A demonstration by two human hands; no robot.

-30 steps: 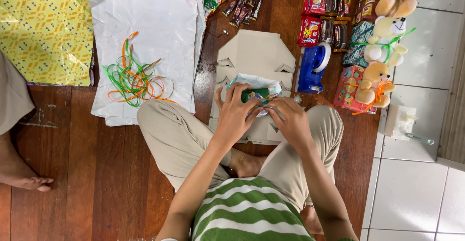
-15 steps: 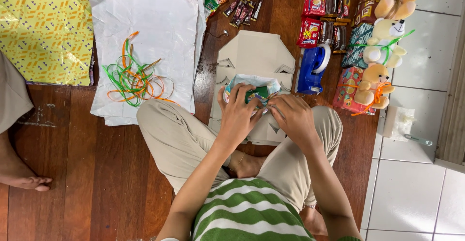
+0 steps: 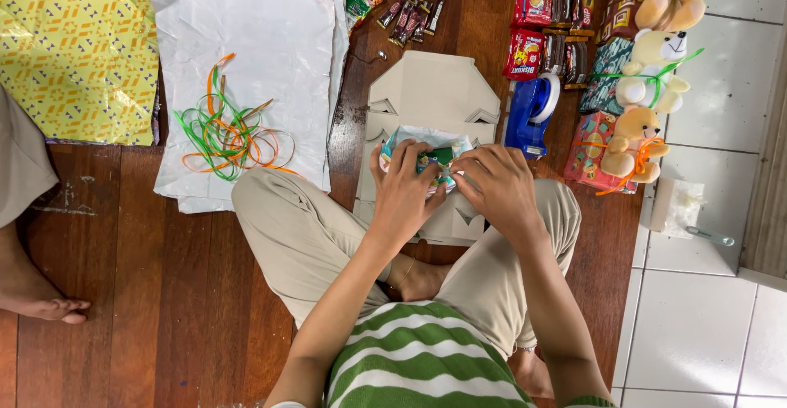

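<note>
I sat cross-legged on the wood floor (image 3: 164, 309), which ran out into white tile (image 3: 705, 309) at three o'clock. The white sheet (image 3: 262, 55) filled eleven o'clock, its near edge just touching my left knee, with a tangle of green and orange ribbon (image 3: 225, 133) lying on it. Yellow patterned paper (image 3: 74, 47) lay at ten o'clock, and another person's foot (image 3: 41, 297) rested at eight o'clock, well apart from me. That left bare boards open between the foot and my left leg.

The flat cardboard box (image 3: 430, 96) lay at twelve o'clock, its near part under my hands and across my shins. A blue tape dispenser (image 3: 531, 113) stood just beside its right edge. Past that, at one and two o'clock, sat stacked snack packs (image 3: 541, 22) and three teddy bears (image 3: 648, 80), crowding that side.

My left hand (image 3: 406, 195) and right hand (image 3: 496, 186) met over the box, both closed around a small bundle (image 3: 430, 155) of pale blue wrap with a green thing inside. My left fingers curled over its left and near sides; my right fingertips pinched its right edge. Only its top showed between my hands.
</note>
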